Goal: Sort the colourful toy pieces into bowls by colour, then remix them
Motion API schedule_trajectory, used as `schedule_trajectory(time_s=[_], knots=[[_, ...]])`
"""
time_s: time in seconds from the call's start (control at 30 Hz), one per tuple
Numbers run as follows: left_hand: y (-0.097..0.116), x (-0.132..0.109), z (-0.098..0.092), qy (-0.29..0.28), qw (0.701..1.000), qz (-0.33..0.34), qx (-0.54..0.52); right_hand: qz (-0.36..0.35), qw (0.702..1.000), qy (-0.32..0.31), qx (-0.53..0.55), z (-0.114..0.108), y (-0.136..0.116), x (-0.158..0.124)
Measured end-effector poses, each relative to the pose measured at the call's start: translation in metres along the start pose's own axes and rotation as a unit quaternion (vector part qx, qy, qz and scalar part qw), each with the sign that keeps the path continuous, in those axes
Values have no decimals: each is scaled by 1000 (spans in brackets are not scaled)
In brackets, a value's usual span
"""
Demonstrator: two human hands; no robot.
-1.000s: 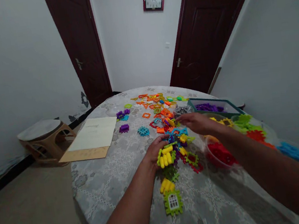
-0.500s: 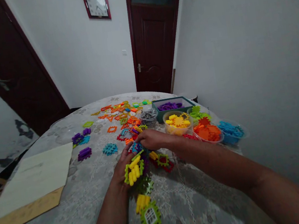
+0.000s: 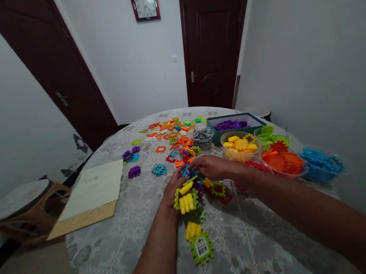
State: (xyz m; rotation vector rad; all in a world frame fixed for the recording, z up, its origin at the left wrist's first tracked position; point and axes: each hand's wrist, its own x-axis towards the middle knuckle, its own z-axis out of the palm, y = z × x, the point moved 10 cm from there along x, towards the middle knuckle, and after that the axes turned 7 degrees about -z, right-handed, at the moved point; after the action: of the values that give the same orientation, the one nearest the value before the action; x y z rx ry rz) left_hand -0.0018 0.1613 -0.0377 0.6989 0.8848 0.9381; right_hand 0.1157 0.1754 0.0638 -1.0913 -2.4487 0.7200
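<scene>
A structure of interlocked plastic pieces (image 3: 191, 195) in yellow, green, blue and purple stands on the round table (image 3: 122, 236). My left hand (image 3: 172, 194) clasps its left side, fingers curled round the yellow and green part. My right hand (image 3: 212, 167) rests on its far right top, fingers bent over the blue pieces. A green window piece with a yellow block (image 3: 200, 243) lies just in front of the structure.
Loose coloured pieces (image 3: 173, 140) are scattered at the far side. Tubs of yellow (image 3: 240, 145), orange (image 3: 283, 161) and blue (image 3: 319, 165) pieces and a green tray (image 3: 236, 125) stand at right. A paper sheet on a board (image 3: 91, 197) lies left; a stool (image 3: 19, 210) stands beyond the table edge.
The view has swung about while both hands stayed on the structure. My right hand came back from the scattered pieces onto the structure's top.
</scene>
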Motion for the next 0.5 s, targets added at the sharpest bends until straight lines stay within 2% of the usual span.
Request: schedule_trajectory(time_s=[0.17, 0.5], knots=[[-4, 2, -6, 23, 999, 1, -25, 0, 1000, 6, 13, 14, 7, 10], [-4, -4, -3, 20, 998, 2, -53, 49, 993, 75, 77, 12, 18, 7]])
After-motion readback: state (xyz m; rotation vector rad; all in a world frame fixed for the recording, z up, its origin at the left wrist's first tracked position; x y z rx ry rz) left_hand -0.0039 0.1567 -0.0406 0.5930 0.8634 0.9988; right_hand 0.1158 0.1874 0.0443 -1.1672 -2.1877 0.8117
